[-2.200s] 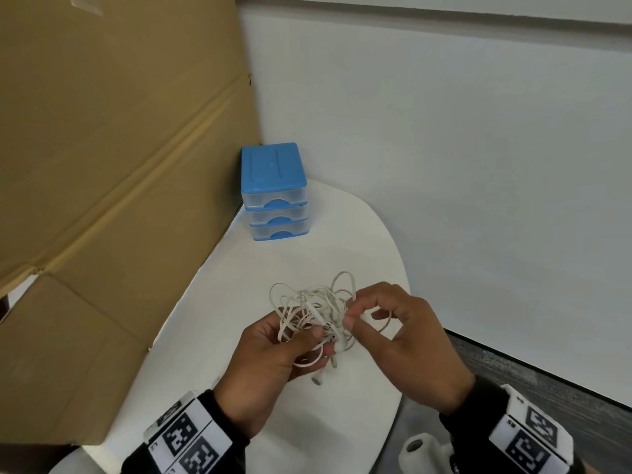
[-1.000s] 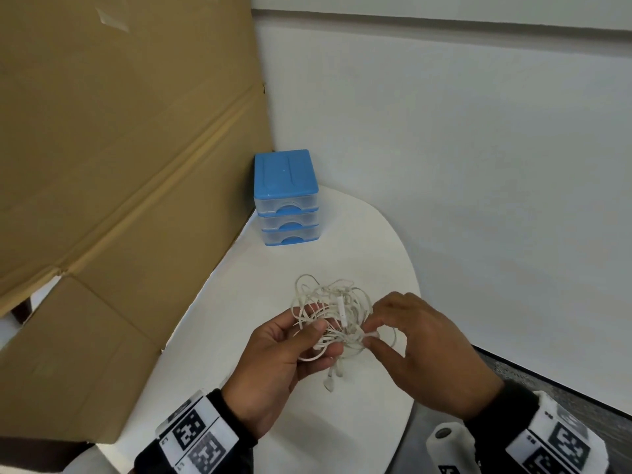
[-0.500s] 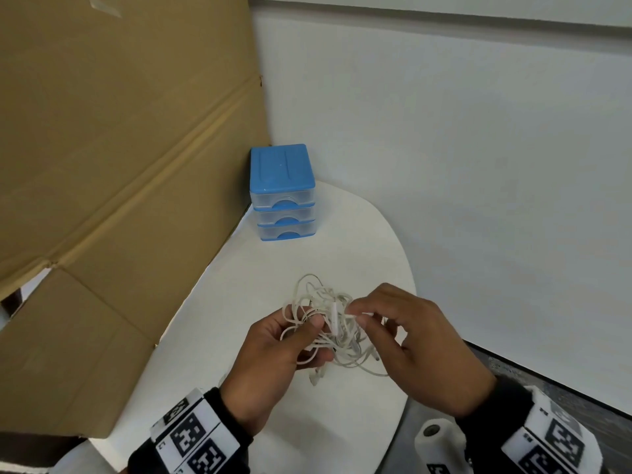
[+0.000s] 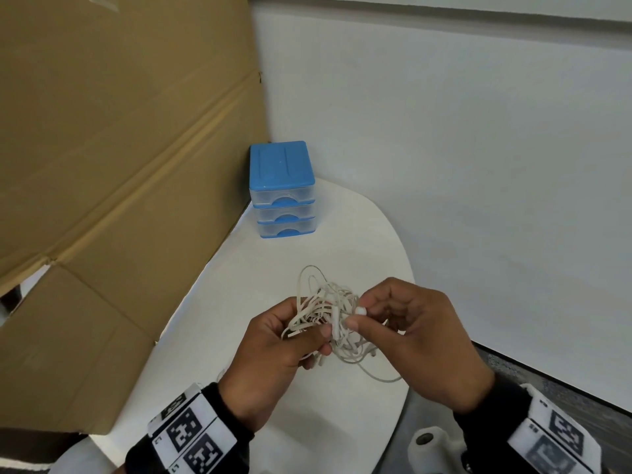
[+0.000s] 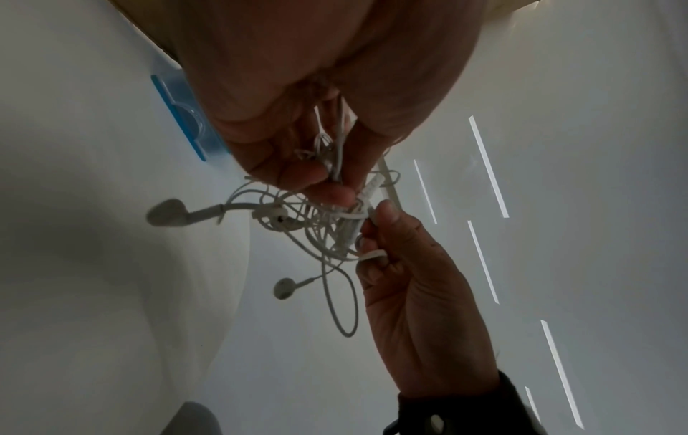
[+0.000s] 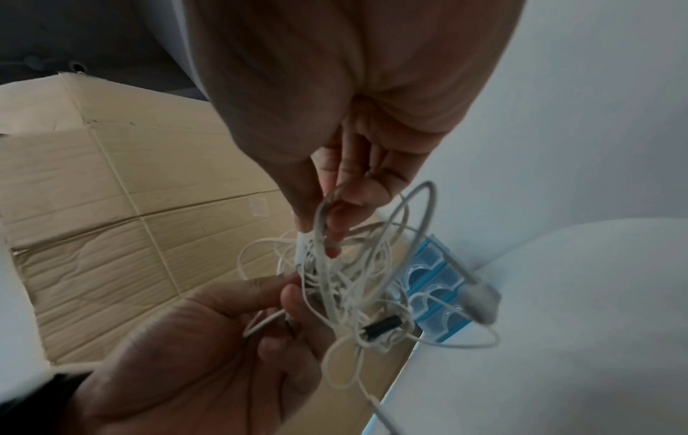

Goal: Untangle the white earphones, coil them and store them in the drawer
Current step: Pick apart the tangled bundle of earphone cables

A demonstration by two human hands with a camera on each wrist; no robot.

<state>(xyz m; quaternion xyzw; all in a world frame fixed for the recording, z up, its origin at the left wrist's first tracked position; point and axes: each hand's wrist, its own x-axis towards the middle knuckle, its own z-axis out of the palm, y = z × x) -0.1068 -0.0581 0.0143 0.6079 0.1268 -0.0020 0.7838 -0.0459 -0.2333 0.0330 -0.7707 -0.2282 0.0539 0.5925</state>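
Note:
A tangled bundle of white earphones [image 4: 325, 309] hangs in the air above the white table [image 4: 273, 275], held between both hands. My left hand [image 4: 290, 340] grips the left side of the tangle, thumb pressed over several loops. My right hand [image 4: 403, 323] pinches a strand and a small white end piece at the bundle's right side. Two earbuds [image 5: 167, 212] dangle below the knot in the left wrist view, and a cable loop hangs down. The small blue drawer unit [image 4: 282, 189] stands at the table's back corner with all three drawers closed.
A large flattened cardboard box [image 4: 113, 165] leans along the table's left side. A white wall [image 4: 461, 148] runs behind and to the right. The table's curved right edge [image 4: 407, 268] drops to a dark floor, where a white fitting [image 4: 431, 443] shows.
The right hand has shifted its pinch on the bundle from a lower strand to a white end piece near the top. The tangle has turned a little between the hands. The left hand keeps its grip.

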